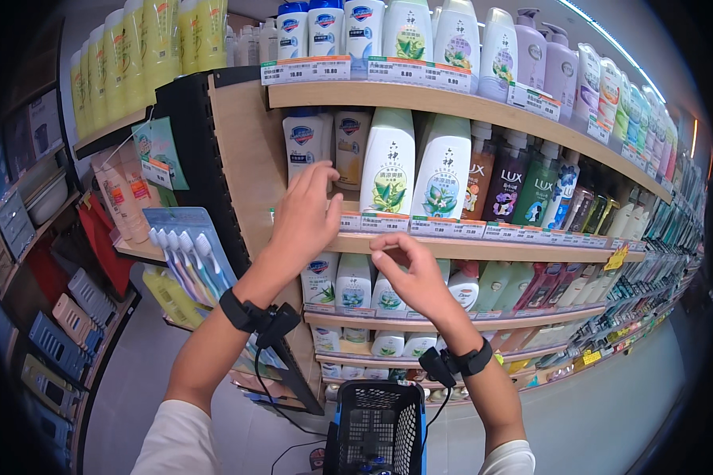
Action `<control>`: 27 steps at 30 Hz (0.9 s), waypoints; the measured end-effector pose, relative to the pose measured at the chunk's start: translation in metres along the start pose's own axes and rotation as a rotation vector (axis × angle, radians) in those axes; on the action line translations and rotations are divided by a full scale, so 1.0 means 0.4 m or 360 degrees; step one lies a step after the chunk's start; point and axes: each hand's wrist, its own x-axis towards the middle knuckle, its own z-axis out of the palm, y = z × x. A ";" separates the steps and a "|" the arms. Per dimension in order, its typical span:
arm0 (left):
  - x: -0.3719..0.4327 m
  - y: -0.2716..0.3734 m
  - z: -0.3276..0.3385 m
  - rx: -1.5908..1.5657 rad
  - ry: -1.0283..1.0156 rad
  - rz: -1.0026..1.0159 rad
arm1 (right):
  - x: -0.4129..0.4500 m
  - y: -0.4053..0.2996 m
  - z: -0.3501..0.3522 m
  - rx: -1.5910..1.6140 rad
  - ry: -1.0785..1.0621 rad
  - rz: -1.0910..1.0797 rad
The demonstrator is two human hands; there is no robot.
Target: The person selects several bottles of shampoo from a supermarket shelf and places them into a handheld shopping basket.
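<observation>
My left hand is raised before the middle shelf, fingers extended and thumb apart, with nothing visible in it. It partly covers a white Safeguard body wash bottle; a yellowish bottle stands just right of that. Two large white-and-green body wash bottles stand at the front of this shelf. Lower down, my right hand hovers with curled fingers and a gap to the thumb, also empty as far as I see. Behind it are white body wash bottles on the shelf below. Whether either hand touches the shelf is unclear.
A black shopping basket with some blue-topped items inside is below me. Toothbrush packs hang on the rack's left end. LUX pump bottles line the middle shelf. Cables run from both wrist straps. Another shelf unit stands left.
</observation>
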 end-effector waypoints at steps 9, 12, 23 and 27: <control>0.266 -0.106 -0.003 0.0974 -0.0493 -0.0257 | 0.342 -0.086 0.178 0.0080 0.0337 0.0073; 0.303 -0.109 -0.016 0.0872 -0.1061 -0.0393 | 0.313 -0.084 0.195 0.0083 0.0225 0.0145; 0.362 -0.192 0.082 0.1163 -0.0431 -0.0127 | 0.392 -0.019 0.224 -0.0378 0.0316 0.0055; 0.371 -0.234 0.109 0.1309 -0.0477 -0.0201 | 0.443 0.020 0.250 -0.0058 0.0285 0.0418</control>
